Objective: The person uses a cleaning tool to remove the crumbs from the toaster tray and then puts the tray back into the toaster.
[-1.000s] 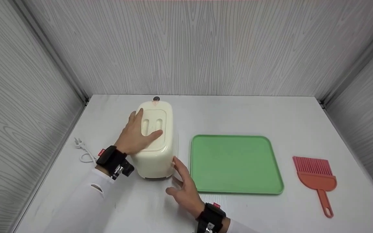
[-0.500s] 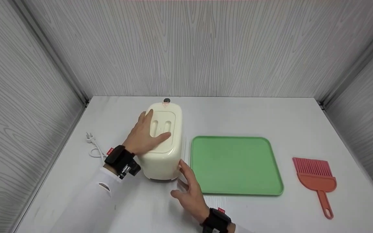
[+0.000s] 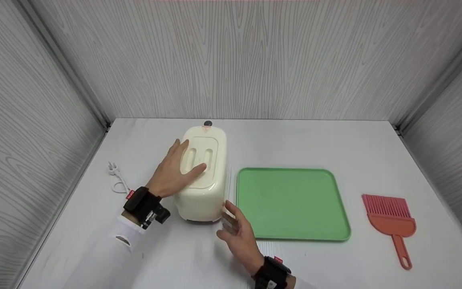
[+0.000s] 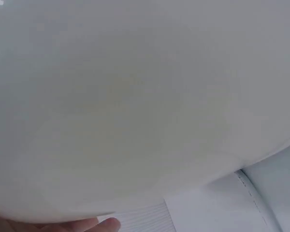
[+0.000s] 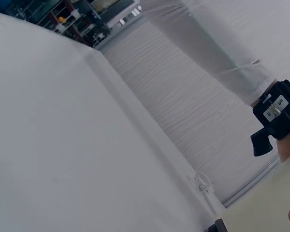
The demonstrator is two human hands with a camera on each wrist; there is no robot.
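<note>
Cream appliance [image 3: 210, 180]: left of centre; long axis near–far, dark knob [image 3: 208, 123] far.
Left hand [image 3: 171, 173]: fingers wide, atop it.
Right hand [image 3: 242, 240]: fingers parted, at its near-right corner.
Green tray [image 3: 293, 204]: right, we note.

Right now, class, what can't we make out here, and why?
Head view: rest of the cord, hidden behind the left wristband.
Head view: red mark on the cream appliance, too small.
Left wrist view: cream appliance's full outline, cut off by frame edges.
Right wrist view: background items, too small and blurred.
</note>
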